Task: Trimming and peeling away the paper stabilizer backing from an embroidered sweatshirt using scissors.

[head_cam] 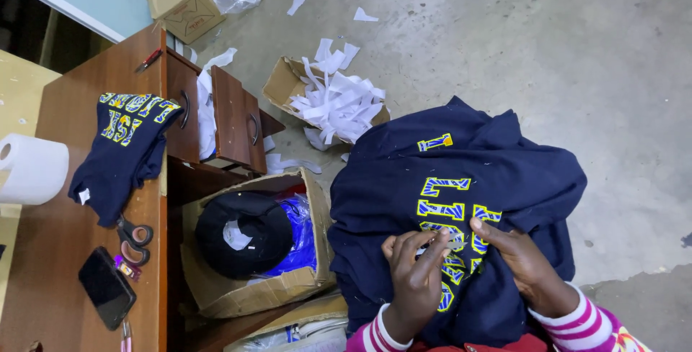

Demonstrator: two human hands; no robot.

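Hands first: left hand is pinched, fingertips gripping what looks like a thin clear film at the yellow-and-blue lettering on a navy sweatshirt bunched on the person's lap. Right hand lies flat, fingers spread, thumb pressing the cloth just beside the letters; it pins rather than grips. Both wrists come up from the bottom edge in pink-and-white striped sleeves, palms down, the left wrist bent in toward the print. Judgement on doing this well: keep the cloth taut under the flat hand, pull the film low and slow along the fabric, not straight up, and move the pinning hand close behind the peel so letter edges don't lift. Cannot tell how much film is off already. Around it: wooden tabletop on the left with a second navy garment, scissors, a black phone and a white paper roll. On the concrete floor, one cardboard box of white paper strips, another cardboard box holding a black cap and blue plastic.
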